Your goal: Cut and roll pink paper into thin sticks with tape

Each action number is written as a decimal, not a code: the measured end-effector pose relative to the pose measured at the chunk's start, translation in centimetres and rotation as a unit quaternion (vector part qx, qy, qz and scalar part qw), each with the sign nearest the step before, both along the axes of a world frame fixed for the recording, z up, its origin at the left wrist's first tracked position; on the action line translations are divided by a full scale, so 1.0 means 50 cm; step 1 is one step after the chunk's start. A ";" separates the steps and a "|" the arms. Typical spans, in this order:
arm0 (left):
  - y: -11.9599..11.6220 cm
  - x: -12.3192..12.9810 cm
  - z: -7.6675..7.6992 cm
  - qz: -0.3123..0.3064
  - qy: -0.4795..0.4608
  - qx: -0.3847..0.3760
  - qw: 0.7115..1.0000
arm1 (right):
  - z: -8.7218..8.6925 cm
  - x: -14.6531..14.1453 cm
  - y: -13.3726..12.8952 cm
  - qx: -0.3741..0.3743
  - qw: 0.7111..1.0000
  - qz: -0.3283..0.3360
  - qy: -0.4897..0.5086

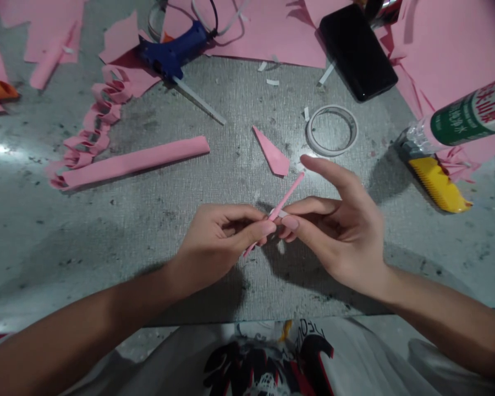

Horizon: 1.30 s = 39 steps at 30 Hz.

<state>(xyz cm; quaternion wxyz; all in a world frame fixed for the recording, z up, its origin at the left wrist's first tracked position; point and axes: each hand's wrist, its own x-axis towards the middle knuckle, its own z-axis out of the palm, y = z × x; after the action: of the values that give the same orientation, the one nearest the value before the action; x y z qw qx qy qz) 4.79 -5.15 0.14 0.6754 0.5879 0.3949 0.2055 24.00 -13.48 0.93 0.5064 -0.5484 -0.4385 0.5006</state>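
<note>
A thin rolled pink paper stick slants up to the right between my hands. My left hand pinches it near its lower part, with the lower tip showing below the fingers. A small white strip of tape crosses the stick, and my right hand pinches the strip's right end between thumb and fingers, its index finger lifted. Just above lies a folded pink paper piece, pointed at one end. The tape roll rests flat above my right hand.
A blue glue gun lies at the upper left, above a pink paper chain and a long pink strip. At the right are a black phone-like object, a bottle and a yellow comb-like piece. Pink sheets cover the back.
</note>
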 end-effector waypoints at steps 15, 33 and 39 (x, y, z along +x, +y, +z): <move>-0.009 0.002 0.003 0.008 0.024 0.031 0.999 | -0.020 0.003 -0.010 0.229 0.913 0.055 -0.334; 0.004 -0.013 -0.013 0.030 -0.085 0.039 0.995 | -0.017 0.017 0.018 0.071 0.988 0.014 -0.134; -0.003 -0.011 -0.038 0.072 -0.140 0.021 0.987 | -0.028 -0.018 0.024 0.017 0.990 0.141 0.003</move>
<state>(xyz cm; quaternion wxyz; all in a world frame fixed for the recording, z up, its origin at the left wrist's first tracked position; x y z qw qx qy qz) 4.24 -5.28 -1.78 0.6950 0.5373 0.3335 0.3421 23.11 -12.27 -0.49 0.4414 -0.4705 -0.5185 0.5613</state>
